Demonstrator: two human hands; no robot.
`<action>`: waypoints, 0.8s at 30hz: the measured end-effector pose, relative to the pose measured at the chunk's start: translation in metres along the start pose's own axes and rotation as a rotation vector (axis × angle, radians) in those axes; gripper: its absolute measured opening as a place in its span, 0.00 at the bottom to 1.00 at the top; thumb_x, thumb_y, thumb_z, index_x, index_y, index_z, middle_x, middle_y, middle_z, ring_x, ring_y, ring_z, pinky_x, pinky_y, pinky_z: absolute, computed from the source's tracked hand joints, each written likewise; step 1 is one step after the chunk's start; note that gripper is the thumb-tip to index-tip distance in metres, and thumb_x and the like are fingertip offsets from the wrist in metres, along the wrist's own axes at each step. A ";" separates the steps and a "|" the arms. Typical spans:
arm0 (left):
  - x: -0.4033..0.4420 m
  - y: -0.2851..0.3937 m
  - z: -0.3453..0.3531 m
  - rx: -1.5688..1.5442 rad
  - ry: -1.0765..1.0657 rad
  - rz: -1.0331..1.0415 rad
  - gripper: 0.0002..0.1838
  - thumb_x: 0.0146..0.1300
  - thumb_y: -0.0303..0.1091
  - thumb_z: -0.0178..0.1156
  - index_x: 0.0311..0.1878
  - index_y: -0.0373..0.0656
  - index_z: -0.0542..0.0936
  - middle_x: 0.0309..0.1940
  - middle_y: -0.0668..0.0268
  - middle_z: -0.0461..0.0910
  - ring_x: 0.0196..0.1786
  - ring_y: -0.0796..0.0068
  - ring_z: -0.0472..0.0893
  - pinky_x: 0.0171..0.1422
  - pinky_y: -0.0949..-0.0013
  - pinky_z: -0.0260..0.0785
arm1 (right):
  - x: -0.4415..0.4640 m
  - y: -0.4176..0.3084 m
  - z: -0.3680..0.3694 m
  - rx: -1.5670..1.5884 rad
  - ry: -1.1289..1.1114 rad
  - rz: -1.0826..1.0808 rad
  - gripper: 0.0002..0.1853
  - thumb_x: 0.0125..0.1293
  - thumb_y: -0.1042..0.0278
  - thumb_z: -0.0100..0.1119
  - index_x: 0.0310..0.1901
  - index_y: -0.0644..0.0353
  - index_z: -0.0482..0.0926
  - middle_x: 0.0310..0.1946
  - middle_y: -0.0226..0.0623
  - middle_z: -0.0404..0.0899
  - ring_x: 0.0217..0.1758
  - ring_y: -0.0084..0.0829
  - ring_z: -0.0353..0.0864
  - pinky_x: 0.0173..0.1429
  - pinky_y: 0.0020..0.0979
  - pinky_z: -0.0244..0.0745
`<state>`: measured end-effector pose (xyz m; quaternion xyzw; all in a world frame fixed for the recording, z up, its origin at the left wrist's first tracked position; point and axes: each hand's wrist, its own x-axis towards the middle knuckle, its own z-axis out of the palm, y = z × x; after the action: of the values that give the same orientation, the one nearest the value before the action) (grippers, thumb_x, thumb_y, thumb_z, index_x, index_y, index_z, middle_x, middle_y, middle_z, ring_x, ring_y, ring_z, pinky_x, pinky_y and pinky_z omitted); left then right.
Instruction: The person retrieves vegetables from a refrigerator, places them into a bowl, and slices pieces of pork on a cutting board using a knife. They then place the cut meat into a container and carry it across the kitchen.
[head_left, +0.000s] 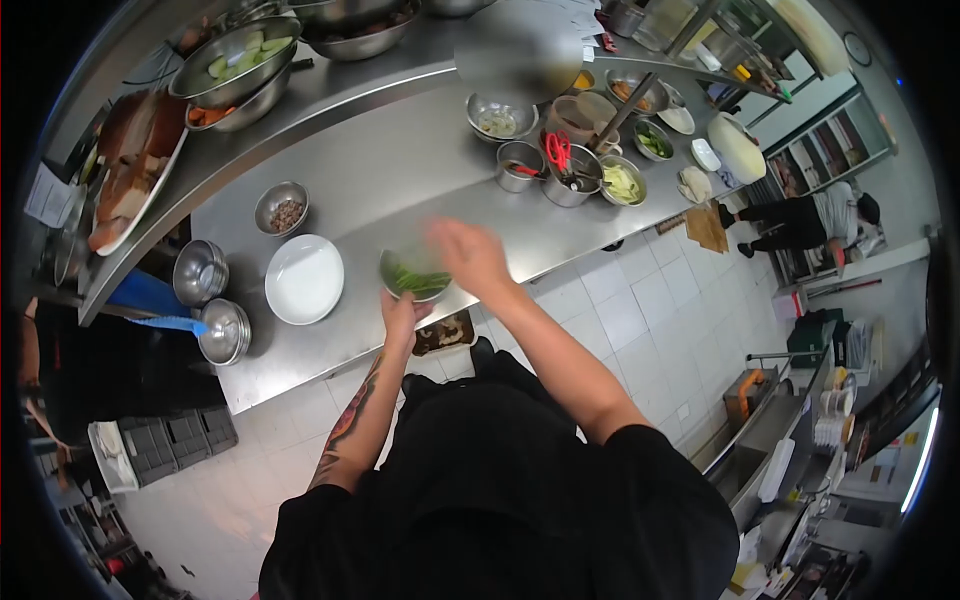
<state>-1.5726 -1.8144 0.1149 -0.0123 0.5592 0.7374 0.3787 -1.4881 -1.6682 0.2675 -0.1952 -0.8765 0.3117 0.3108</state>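
My left hand (402,312) grips the near rim of a small metal bowl (388,262), which is tilted at the front of the steel counter. Long green vegetable pieces (418,281) lie in the bowl; their exact kind I cannot make out. Just right of the bowl, my right hand (468,258) hovers above the counter. Motion blurs its fingers, so whether they hold anything does not show. A white plate (305,280) rests left of the bowl, and behind it stands a small bowl of brownish chopped food (286,214).
Stacked metal bowls (226,330) stand at the counter's left end. Red-handled scissors (558,150) stick out of a metal pot (572,190) at the right, among several food bowls. A shelf (380,88) overhangs the back. Another person (835,215) stands far right; someone in black is at left.
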 end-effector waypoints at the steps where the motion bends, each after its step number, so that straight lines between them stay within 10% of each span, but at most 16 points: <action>1: 0.004 0.003 0.003 0.003 -0.005 -0.007 0.23 0.72 0.21 0.50 0.68 0.39 0.62 0.56 0.49 0.82 0.44 0.56 0.90 0.43 0.61 0.89 | -0.007 0.007 -0.005 0.194 0.171 0.058 0.12 0.80 0.62 0.56 0.52 0.57 0.87 0.37 0.51 0.90 0.36 0.43 0.91 0.42 0.38 0.83; 4: 0.025 0.008 0.006 -0.006 -0.067 0.098 0.23 0.72 0.21 0.50 0.68 0.39 0.62 0.57 0.48 0.81 0.47 0.56 0.89 0.46 0.60 0.88 | -0.043 0.037 -0.064 0.269 0.235 0.268 0.17 0.85 0.60 0.50 0.56 0.62 0.86 0.46 0.38 0.92 0.47 0.25 0.88 0.50 0.30 0.82; 12: 0.082 0.012 0.035 0.067 -0.038 0.109 0.22 0.74 0.21 0.48 0.70 0.39 0.62 0.56 0.46 0.81 0.47 0.56 0.89 0.45 0.60 0.88 | -0.237 0.123 -0.156 0.446 0.476 0.895 0.23 0.87 0.52 0.45 0.60 0.66 0.79 0.45 0.45 0.90 0.38 0.35 0.91 0.41 0.32 0.86; 24: 0.059 -0.026 0.055 0.084 0.169 -0.045 0.29 0.80 0.43 0.58 0.75 0.44 0.60 0.63 0.50 0.78 0.51 0.54 0.89 0.45 0.55 0.88 | -0.196 0.223 -0.160 0.741 0.215 0.867 0.17 0.85 0.60 0.49 0.60 0.65 0.79 0.46 0.46 0.90 0.36 0.35 0.90 0.39 0.32 0.86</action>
<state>-1.5773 -1.7340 0.0878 -0.0711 0.6191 0.7010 0.3468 -1.2050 -1.5426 0.1334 -0.4451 -0.5122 0.6751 0.2896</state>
